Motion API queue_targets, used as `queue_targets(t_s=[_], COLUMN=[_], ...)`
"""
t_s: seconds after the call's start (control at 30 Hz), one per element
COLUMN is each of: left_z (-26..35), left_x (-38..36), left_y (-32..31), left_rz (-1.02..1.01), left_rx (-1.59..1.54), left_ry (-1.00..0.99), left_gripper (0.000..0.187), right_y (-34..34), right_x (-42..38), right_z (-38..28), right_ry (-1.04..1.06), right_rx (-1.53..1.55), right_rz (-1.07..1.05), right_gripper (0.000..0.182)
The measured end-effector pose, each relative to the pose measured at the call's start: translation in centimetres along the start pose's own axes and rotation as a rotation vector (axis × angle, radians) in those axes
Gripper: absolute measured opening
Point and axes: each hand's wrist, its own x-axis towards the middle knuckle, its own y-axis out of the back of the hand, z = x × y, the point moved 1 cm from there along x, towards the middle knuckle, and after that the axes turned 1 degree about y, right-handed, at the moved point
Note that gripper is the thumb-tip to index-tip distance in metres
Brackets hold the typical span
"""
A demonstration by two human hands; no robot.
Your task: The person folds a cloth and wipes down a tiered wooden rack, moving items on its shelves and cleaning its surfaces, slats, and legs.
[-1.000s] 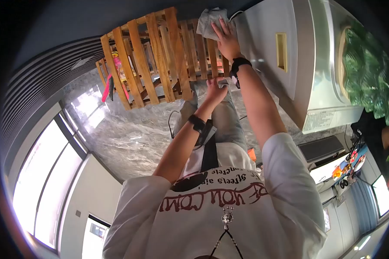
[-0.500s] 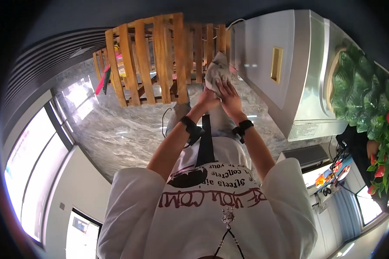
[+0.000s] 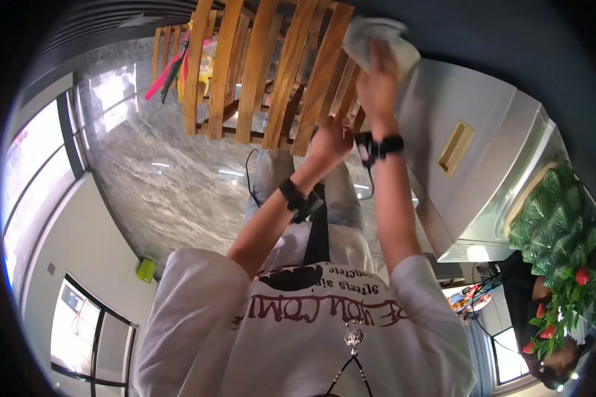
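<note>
My right hand (image 3: 377, 89) is on a pale grey cloth (image 3: 400, 49) at the upper right end of a slatted wooden rack (image 3: 281, 73); its fingers are blurred against the cloth. Lower down, my left hand (image 3: 333, 142) is closed at the near edge of the rack, beside the slat ends. Whatever its curled fingers hold is hidden. Both wrists wear black straps.
Right of the rack stands a grey metal cabinet (image 3: 473, 99) with a recessed handle. Green leaves with red fruit (image 3: 549, 231) sit beyond it, near a person in dark clothing (image 3: 520, 284). Pink and black strips (image 3: 169, 74) hang at the rack's left. A marble-patterned floor (image 3: 172, 178) lies below.
My right hand has moved up and right with the cloth, away from my left hand. My left hand has shifted slightly right and closed. The view has turned, and the rack appears tilted.
</note>
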Motion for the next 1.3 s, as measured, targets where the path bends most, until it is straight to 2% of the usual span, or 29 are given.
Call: queue_targets(t_s=[0.03, 0.1, 0.13, 0.27, 0.33, 0.43, 0.5, 0.57, 0.63, 0.7, 0.73, 0.77, 0.8, 0.83, 0.87, 0.9, 0.93, 0.97, 1.03, 1.1, 1.23, 1.3], left_z=[-1.3, -3.2, -3.5, -4.1, -3.9, -3.7, -3.5, -3.7, -2.0, 0.1, 0.0, 0.1, 0.2, 0.7, 1.3, 2.0, 2.5, 3.1, 3.9, 4.4, 0.2, -0.2], left_x=[0.0, 0.1, -0.3, -1.0, -1.3, -1.0, -1.3, -1.4, -1.6, -1.2, -0.8, -0.1, 0.3, 0.5, 0.8, 1.0, 1.3, 1.5, 2.0, 3.0, 6.0, 6.9], left_y=[-0.3, -0.6, -0.7, -1.3, -1.4, -1.1, -0.8, -0.4, 1.2, 2.7, 2.4, 2.3, 2.3, 2.6, 3.1, 3.6, 4.0, 4.5, 5.0, 5.2, 1.9, 1.8], left_rz=[-0.004, -0.225, -0.228, -0.262, -0.234, -0.209, -0.151, -0.264, -0.262, -0.124, -0.121, 0.131, 0.382, 0.380, 0.503, 0.627, 0.627, 0.698, 0.765, 0.707, 0.541, 0.547], left_rx=[-0.007, 0.180, 0.227, 0.270, 0.247, 0.162, 0.136, 0.276, 0.239, -0.052, -0.051, -0.133, -0.215, -0.213, -0.129, -0.045, -0.048, 0.016, 0.082, -0.036, -0.252, -0.165], left_ry=[0.013, 0.028, 0.030, 0.031, -0.073, -0.039, -0.112, -0.176, -0.146, 0.048, 0.048, -0.175, -0.399, -0.400, -0.449, -0.498, -0.497, -0.541, -0.584, -0.511, -0.399, -0.383], left_gripper=[0.030, 0.036, 0.043, 0.047, 0.051, 0.052, 0.052, 0.055, 0.054, 0.051, 0.051, 0.047, 0.044, 0.044, 0.042, 0.041, 0.041, 0.040, 0.040, 0.040, 0.042, 0.043], right_y=[-2.7, -4.8, -5.0, -4.9, -4.2, -2.8, -2.0, -0.2, 0.9, 1.9, 2.6, 2.4, 2.8, 2.9, 1.6, -0.3, -1.5, -2.1, -3.4, -5.6, -4.4, -3.1], right_x=[-0.7, -1.3, -1.6, -2.8, -4.1, -7.1, -9.4, -9.4, -8.7, -7.0, -5.8, -4.5, -2.9, -1.9, -1.7, -1.5, -1.3, -1.8, -2.5, -3.8, -4.1, -4.6], right_z=[1.1, 0.6, 0.4, 0.6, 0.6, -1.4, -2.5, -3.0, -3.5, -3.5, -3.4, -3.2, -3.6, -3.8, -3.3, -2.6, -2.4, -2.1, -2.1, -0.8, 0.0, 1.0], right_ry=[-0.103, 0.144, 0.143, 0.060, 0.053, 0.065, 0.055, -0.016, -0.093, -0.493, -0.629, -0.513, -0.597, -0.681, -0.683, -0.505, -0.325, -0.324, 0.181, 0.210, 0.088, -0.206], right_rx=[0.065, -0.157, -0.159, 0.017, 0.112, 0.129, 0.098, 0.194, 0.289, 0.500, 0.541, 0.498, 0.578, 0.656, 0.655, 0.510, 0.363, 0.360, -0.167, -0.082, 0.134, 0.538], right_rz=[-0.267, -0.236, -0.243, -0.244, -0.257, -0.477, -0.498, -0.496, -0.500, -0.315, -0.275, -0.041, -0.027, -0.012, -0.011, -0.004, 0.003, 0.001, -0.452, -0.440, -0.530, -0.363], right_gripper=[0.047, 0.052, 0.052, 0.055, 0.055, 0.056, 0.054, 0.052, 0.050, 0.043, 0.038, 0.037, 0.039, 0.040, 0.040, 0.042, 0.043, 0.043, 0.047, 0.050, 0.037, 0.039])
